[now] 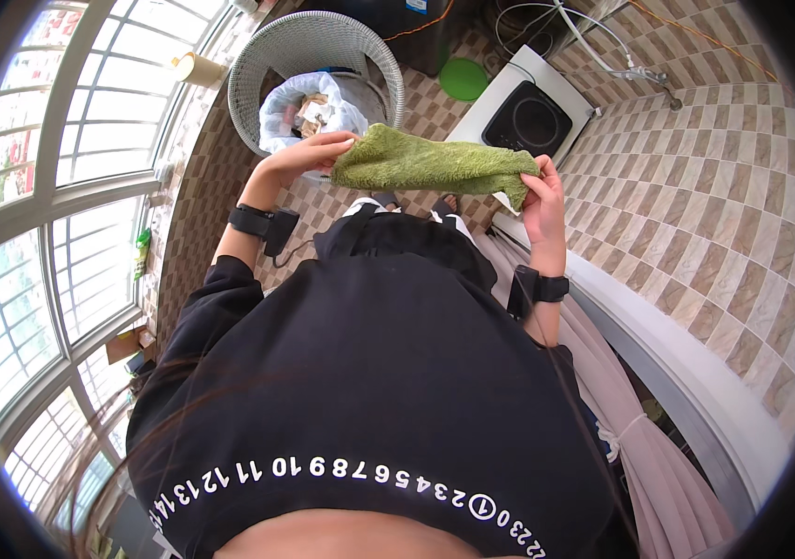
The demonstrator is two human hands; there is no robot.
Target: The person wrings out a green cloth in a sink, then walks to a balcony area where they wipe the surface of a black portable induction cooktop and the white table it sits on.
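A fuzzy green cloth [432, 162] is stretched sideways between my two hands, in front of my body at about waist height. My left hand [310, 154] pinches its left end between thumb and fingers. Its right end, bunched and hanging slightly, is gripped by my right hand [544, 195]. Beyond the cloth on the left sits a grey wicker chair [387, 52], with a white plastic bag [278, 119] of crumpled paper and scraps in or before it. Part of the bag is hidden behind my left hand.
A black induction cooktop [528, 119] lies on a white counter [470, 115] at the far right. Near it is a round green lid or stool top [463, 78]. Barred windows [104, 91] line the left; a tiled wall [704, 182] and tied pink curtain [624, 419] stand right.
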